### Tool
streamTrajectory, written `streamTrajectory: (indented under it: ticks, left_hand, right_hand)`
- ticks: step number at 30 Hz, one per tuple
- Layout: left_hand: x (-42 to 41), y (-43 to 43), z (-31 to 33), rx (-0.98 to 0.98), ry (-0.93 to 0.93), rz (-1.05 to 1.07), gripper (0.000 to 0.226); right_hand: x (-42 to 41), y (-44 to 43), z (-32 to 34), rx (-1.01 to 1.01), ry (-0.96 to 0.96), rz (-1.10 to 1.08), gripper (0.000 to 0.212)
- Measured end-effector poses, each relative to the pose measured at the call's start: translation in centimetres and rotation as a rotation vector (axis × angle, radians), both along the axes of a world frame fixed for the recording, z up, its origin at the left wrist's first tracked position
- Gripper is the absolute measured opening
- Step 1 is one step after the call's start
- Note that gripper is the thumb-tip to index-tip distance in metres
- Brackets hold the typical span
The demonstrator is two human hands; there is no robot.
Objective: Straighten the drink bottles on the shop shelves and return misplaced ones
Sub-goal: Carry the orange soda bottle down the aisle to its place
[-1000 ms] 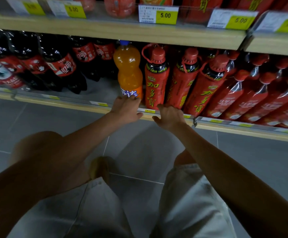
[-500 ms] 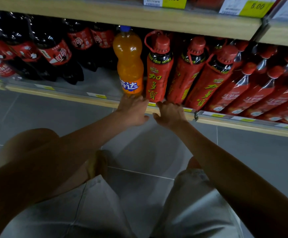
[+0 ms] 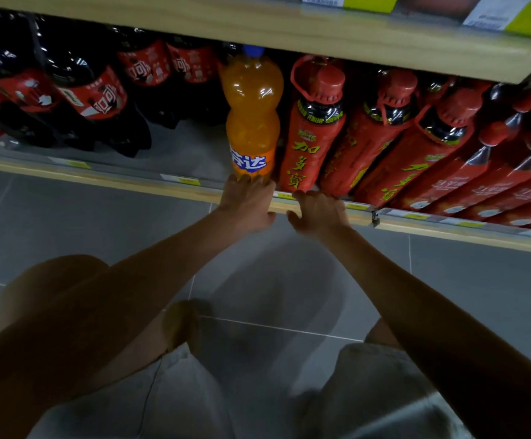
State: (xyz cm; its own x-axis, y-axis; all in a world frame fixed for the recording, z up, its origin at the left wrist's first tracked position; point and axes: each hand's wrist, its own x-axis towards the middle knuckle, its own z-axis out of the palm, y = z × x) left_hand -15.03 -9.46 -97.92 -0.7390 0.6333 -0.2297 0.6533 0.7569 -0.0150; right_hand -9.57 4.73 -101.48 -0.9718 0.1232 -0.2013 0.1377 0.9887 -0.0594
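Orange marks the odd one out in this row: the orange bottle stands upright at the front of the shelf, with the nearest red bottle just to its right and the dark cola bottles well to its left. Over the last second almost nothing about the bottle itself has changed. It keeps the same spot against that red neighbour, and only the view has dipped closer, so the price tags above have slid mostly out of sight. The left hand stays at the bottle's foot, its fingers fairly straight with the tips pressed against the base and the thumb lying clear, so it is touching rather than wrapping. The right hand remains just right of the bottle, reaching over the shelf edge to the foot of the red bottle. Blur hides whether those fingers clasp anything. Judging by its lone colour, the orange bottle looks misplaced. It has not yet been lifted, so returning it is still to do.
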Motion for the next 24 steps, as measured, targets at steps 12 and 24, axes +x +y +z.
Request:
streamTrajectory:
  ticks: [12,24]
  left_hand:
    - [-2.4,-3.8,0.5,0.026,0.063,0.094,0.052]
    - [-11.6,-2.7,2.5,0.465,-0.081,0.317,0.102]
  right_hand:
    - [-3.9,-3.8,1.1,-0.059,0.086,0.025,0.04]
    - [-9.1,-4.6,1.9,-0.17,0.236,-0.288,0.059]
